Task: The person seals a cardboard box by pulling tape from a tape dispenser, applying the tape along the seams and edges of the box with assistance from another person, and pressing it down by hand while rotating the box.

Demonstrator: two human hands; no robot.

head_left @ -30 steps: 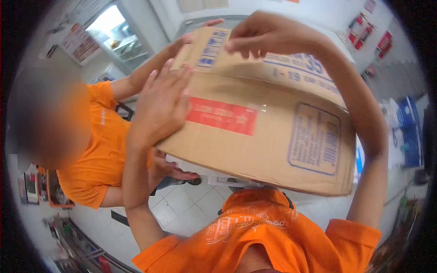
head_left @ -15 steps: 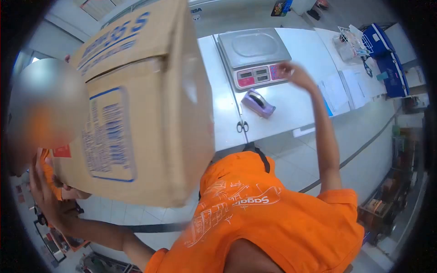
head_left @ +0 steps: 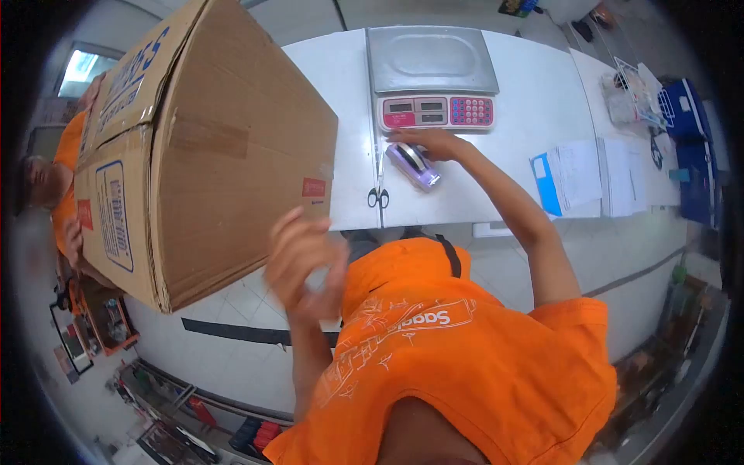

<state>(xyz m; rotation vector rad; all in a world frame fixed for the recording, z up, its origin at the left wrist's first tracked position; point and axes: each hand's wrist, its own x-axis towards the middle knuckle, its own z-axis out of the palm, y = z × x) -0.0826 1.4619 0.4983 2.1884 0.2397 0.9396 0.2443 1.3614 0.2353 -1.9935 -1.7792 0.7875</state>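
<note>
My right hand (head_left: 432, 143) reaches over the far end of a purple tape dispenser (head_left: 418, 169), fingers stretched out. Whether it touches the dispenser I cannot tell. Just beyond it stands a weighing scale (head_left: 438, 112) with a metal pan and a pink keypad. Blurred by motion, my left hand (head_left: 304, 260) is raised with thumb and bent fingers apart, and nothing shows in it. Left of it is a large cardboard box (head_left: 240, 155), tilted in view, its near flap edges taped. A person in orange (head_left: 66, 155) stands behind the box, one hand at its side.
Black-handled scissors (head_left: 378, 198) lie on the white table (head_left: 527, 77) near its front edge. Papers (head_left: 573, 177) with a blue folder are at the right, beside a white wire basket (head_left: 639, 97) and blue boxes (head_left: 690, 147). Shelves (head_left: 186, 403) line the lower left.
The box has shifted left and away, and my left hand has come off its side toward my body. My right hand has moved left from the scale's keypad to the tape dispenser.
</note>
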